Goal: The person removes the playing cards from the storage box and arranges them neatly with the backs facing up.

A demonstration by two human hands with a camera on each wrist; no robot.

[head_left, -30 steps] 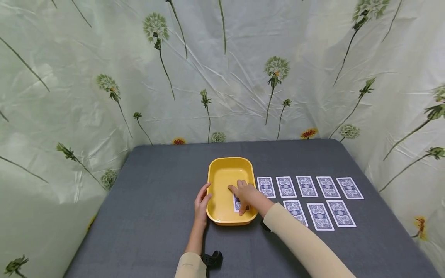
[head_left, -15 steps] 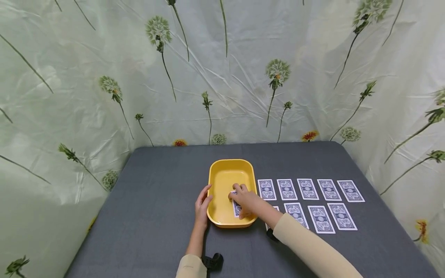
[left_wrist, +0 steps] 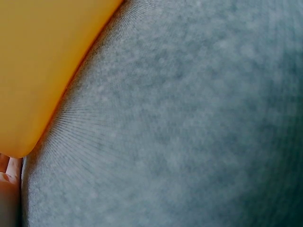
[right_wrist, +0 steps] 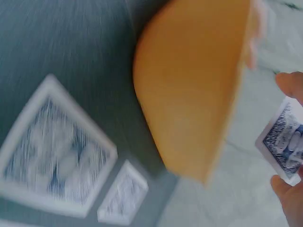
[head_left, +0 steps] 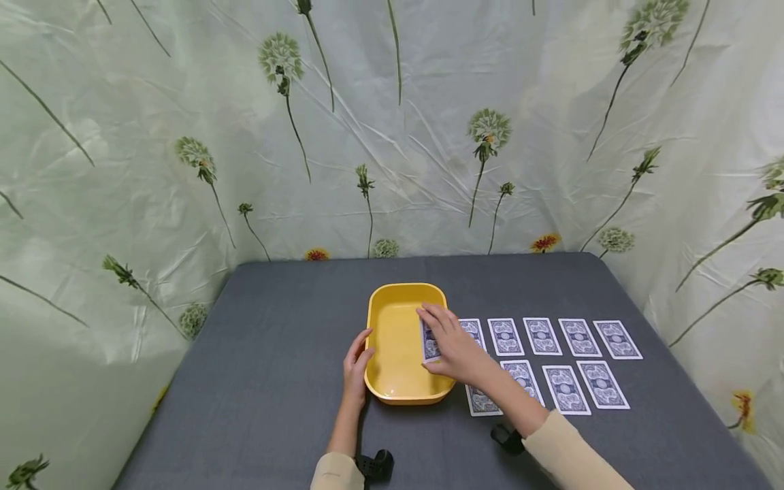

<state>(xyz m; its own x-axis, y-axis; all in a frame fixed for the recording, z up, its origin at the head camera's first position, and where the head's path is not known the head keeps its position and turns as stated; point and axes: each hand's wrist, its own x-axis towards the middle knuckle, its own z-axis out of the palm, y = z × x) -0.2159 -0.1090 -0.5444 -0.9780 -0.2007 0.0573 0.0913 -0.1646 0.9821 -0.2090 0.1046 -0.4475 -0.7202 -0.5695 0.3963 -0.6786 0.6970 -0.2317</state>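
Observation:
My right hand (head_left: 456,350) pinches a playing card (head_left: 430,344) with a blue-patterned back, above the right part of a yellow tray (head_left: 392,371). In the right wrist view the fingertips and thumb hold that card (right_wrist: 284,139) by opposite edges. My left hand (head_left: 356,364) holds the left side of the tray, its fingertips and thumb at the rim. Only a bit of this hand (left_wrist: 8,189) shows in the left wrist view, beside the tray wall (left_wrist: 42,61). The held card's right part is hidden behind my right hand.
Face-down cards lie in two rows right of the tray, including one in the back row (head_left: 542,336) and one in the front row (head_left: 566,390). My right hand and forearm partly cover the nearest ones. A dark grey cloth (head_left: 294,320) covers the table; a flowered curtain (head_left: 416,150) hangs behind.
My right hand has lifted the card from the tray's floor and moved up and right with it. More of the front row's leftmost card shows. My left hand stays at the tray.

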